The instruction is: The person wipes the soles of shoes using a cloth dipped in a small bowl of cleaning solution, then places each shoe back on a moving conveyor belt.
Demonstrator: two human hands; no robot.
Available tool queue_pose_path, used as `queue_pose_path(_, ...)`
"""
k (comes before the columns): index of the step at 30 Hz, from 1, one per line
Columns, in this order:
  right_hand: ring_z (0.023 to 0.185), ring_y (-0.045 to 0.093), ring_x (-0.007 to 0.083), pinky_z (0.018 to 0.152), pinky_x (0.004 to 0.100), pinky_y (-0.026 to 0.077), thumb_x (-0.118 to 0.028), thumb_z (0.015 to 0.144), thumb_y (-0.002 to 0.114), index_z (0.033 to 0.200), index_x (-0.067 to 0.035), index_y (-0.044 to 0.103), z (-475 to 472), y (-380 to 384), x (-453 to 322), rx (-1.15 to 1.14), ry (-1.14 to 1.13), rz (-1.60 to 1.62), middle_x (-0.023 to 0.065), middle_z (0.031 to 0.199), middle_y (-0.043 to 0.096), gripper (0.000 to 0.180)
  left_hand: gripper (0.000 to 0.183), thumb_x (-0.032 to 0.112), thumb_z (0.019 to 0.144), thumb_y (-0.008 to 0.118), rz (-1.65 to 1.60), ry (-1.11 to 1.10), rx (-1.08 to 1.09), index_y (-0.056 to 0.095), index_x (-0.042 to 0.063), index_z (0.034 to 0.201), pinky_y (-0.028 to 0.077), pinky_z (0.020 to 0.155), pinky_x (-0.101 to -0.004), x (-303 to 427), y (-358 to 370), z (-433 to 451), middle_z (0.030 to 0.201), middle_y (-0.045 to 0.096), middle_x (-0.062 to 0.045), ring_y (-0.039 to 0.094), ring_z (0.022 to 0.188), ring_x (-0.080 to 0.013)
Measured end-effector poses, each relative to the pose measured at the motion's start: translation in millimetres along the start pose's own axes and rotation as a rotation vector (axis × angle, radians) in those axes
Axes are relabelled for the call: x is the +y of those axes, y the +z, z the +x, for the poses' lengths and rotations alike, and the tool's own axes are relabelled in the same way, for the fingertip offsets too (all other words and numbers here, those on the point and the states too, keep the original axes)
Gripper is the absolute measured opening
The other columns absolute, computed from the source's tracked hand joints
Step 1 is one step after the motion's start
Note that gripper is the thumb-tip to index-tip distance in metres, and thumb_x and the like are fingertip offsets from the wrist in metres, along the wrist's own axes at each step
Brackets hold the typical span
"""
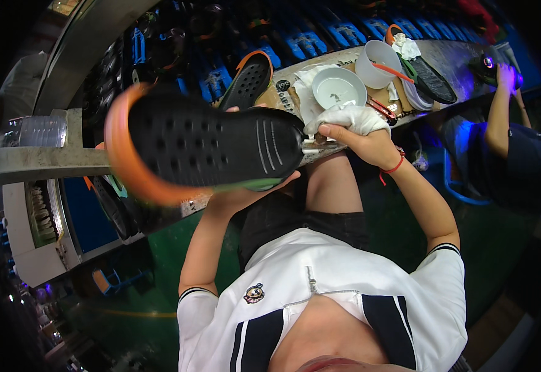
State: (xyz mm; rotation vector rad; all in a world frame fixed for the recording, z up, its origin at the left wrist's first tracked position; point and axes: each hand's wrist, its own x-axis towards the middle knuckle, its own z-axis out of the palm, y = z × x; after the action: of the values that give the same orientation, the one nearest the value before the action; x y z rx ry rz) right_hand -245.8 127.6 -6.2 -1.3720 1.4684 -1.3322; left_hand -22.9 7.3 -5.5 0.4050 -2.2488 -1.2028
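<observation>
A black shoe sole [191,135] with an orange toe rim and a green edge lies across my view, its perforated inner face towards me. My left hand [247,195] holds it from below; fingertips show at its far edge, and the sole hides the rest of the hand. At the heel end, my right hand [363,139] grips a bunched white cloth [354,120] between thumb and fingers. Small white pieces [311,145] show between the cloth and the heel; I cannot tell what they are.
On the worktable stand a white bowl [339,95] with liquid, a translucent cup [372,65] and a red-handled cutter [382,109]. More soles [247,81] lie behind and at right. A metal beam [47,162] crosses at left. Another person's hand [506,76] works at far right.
</observation>
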Motion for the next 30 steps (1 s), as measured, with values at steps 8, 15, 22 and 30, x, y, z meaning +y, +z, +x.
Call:
queue_pose_path(8, 0.082, 0.066, 0.0106, 0.074, 0.0243, 0.053, -0.012, 0.092, 0.065, 0.1, 0.001, 0.072, 4.9, 19.6, -31.4, -0.061, 0.054, 0.205, 0.0058, 0.088, 0.072, 0.017, 0.055, 0.054, 0.102, 0.023, -0.936, 0.345, 0.141, 0.042, 0.015, 0.137, 0.041, 0.105, -0.0527, -40.0, 19.0, -3.6, 0.148, 0.021, -0.036, 0.042, 0.131, -0.0423)
queue_pose_path(15, 0.074, 0.065, 0.0115, 0.067, 0.0243, 0.051, -0.011, 0.092, 0.065, 0.099, 0.001, 0.07, 7.1, 25.7, -28.5, -0.049, -0.067, -0.07, 0.0061, 0.084, 0.071, 0.015, 0.057, 0.053, 0.103, 0.018, -0.792, 0.409, 0.12, 0.043, 0.014, 0.135, 0.038, 0.107, -0.0509, -39.2, 10.8, 0.6, 0.145, 0.023, -0.041, 0.043, 0.131, -0.043)
queue_pose_path(22, 0.075, 0.065, 0.0115, 0.068, 0.0247, 0.051, -0.011, 0.091, 0.066, 0.098, 0.001, 0.071, 3.5, 28.2, -33.1, -0.05, -0.021, -0.018, 0.0062, 0.083, 0.071, 0.015, 0.055, 0.053, 0.103, 0.018, -0.824, 0.351, 0.144, 0.043, 0.018, 0.137, 0.038, 0.108, -0.0503, -39.5, 12.0, -3.2, 0.148, 0.022, -0.037, 0.04, 0.133, -0.0423)
queue_pose_path(30, 0.078, 0.065, 0.0111, 0.07, 0.0249, 0.051, -0.011, 0.092, 0.065, 0.101, 0.003, 0.071, 0.1, 32.4, -39.1, -0.093, 0.154, 0.255, 0.0056, 0.088, 0.071, 0.017, 0.048, 0.041, 0.097, 0.051, -0.694, 0.325, 0.114, 0.042, 0.016, 0.138, 0.033, 0.112, -0.0468, -43.3, 7.3, -0.5, 0.148, 0.03, -0.029, 0.04, 0.135, -0.0356)
